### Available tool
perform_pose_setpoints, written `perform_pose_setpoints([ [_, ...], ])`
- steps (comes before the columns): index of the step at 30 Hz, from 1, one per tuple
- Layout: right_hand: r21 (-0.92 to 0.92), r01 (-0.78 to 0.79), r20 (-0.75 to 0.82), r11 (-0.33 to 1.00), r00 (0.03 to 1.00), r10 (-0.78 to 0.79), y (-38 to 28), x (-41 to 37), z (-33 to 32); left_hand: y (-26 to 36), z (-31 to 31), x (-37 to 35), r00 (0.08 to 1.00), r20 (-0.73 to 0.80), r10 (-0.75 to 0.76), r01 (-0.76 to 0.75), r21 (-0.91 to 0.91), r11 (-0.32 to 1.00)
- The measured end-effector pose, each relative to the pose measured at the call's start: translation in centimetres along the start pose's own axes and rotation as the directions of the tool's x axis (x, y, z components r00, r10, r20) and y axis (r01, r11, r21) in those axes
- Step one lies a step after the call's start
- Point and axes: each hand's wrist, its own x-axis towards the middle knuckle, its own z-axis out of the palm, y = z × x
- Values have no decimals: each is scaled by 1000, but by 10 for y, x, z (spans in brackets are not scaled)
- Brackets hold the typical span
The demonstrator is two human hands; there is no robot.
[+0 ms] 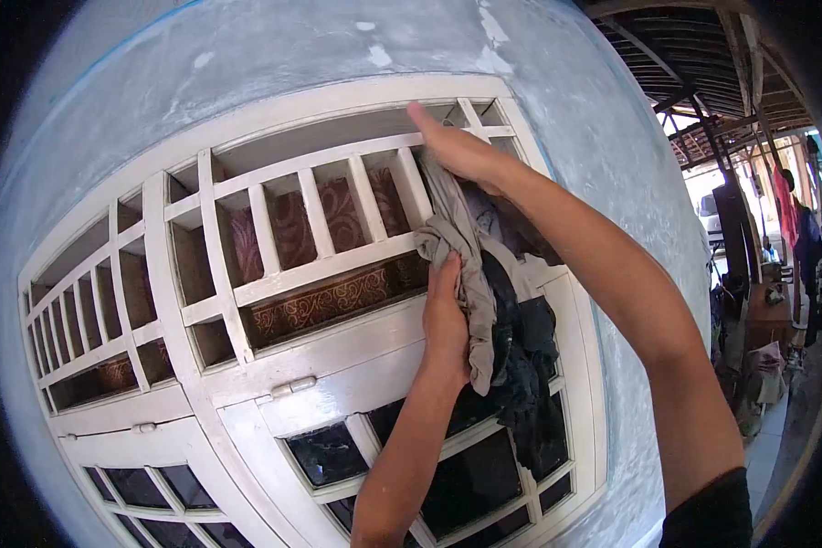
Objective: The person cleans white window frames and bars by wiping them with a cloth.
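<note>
My left hand (pixel 445 327) is closed on a bunched grey cloth (pixel 470 274) at the right part of a white barred vent (pixel 315 224). The cloth runs up along the bars towards my right hand (pixel 466 153). At the vent's upper rail, my right hand has one digit stretched out; its other fingers are mostly hidden behind the hand and the cloth. Dark cloths (pixel 525 342) hang beside the grey one, in front of the window frame, and a pale cloth (pixel 511 265) shows between them.
Below the vent are white window shutters (pixel 315 402) with dark panes and a metal hinge (pixel 292 387). Patterned curtain fabric (pixel 288 224) lies behind the bars. A grey-blue wall (pixel 621 256) surrounds the frame. On the right, clothes (pixel 785 210) hang under a roofed area beside a wooden cabinet (pixel 767 310).
</note>
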Motion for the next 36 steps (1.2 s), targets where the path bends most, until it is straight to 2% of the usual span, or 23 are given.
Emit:
perform_pose_setpoints([
  [2, 31, -25, -39, 999, 999, 26, -4, 1, 5, 0, -6, -1, 999, -30, 37, -35, 56, 998],
  [3, 10, -32, -10, 999, 999, 32, -6, 3, 6, 3, -7, -3, 1000, -26, -8, 9, 46, 999],
  [5, -122, -69, 66, 990, 995, 78, -15, 1, 6, 13, -7, -5, 995, -17, -100, 100, 26, 995],
  [7, -214, -113, 106, 970, 985, 138, -28, -13, 1, 15, -4, -5, 999, 4, -43, 43, -1, 999],
  [10, 160, 107, 112, 981, 986, -125, 9, -1, 5, 17, 4, -9, 998, -54, 10, -7, 47, 999],
  [11, 260, 58, 171, 964, 980, -105, 9, 4, 11, 16, 6, -10, 996, -88, 17, -10, 78, 997],
  [14, 77, -50, -17, 996, 999, 52, 4, 7, 41, 21, 7, -9, 998, 5, -62, 63, -66, 996],
  [15, -56, -149, -157, 987, 978, 139, -2, 7, 45, 21, 6, -8, 997, 27, -72, 74, -89, 993],
  [18, -10, -105, -124, 994, 987, 103, -9, -20, 33, 18, 8, -14, 995, -55, -87, 87, -4, 996],
  [19, -74, -71, -234, 995, 971, 52, -14, -33, 31, 10, 6, -11, 989, -10, -148, 147, -56, 987],
  [22, 81, 37, -400, 996, 917, -1, -4, -47, 18, -7, 10, -12, 999, 38, -28, 30, -62, 998],
  [25, 259, 60, -474, 964, 877, 73, 25, -54, -4, -10, 20, -23, 996, 86, 8, -10, 19, 1000],
  [27, 301, 65, -425, 951, 902, 73, 39, -70, -19, -17, 26, -25, 988, 135, 72, -85, 91, 992],
  [29, 399, 119, -363, 909, 931, 37, 47, -83, -26, -28, 34, -28, 989, 133, 64, -77, 96, 992],
  [32, 639, 4, -185, 769, 971, 149, 44, -95, -35, -35, 48, -34, 991, 130, 20, -28, 59, 998],
  [34, 636, -63, -124, 769, 975, 183, 52, -88, -42, -37, 56, -33, 996, 87, -8, 4, 51, 999],
  [36, 602, -91, -99, 793, 977, 187, 58, -76, -46, -39, 59, -24, 994, 100, -52, 56, -45, 997],
])
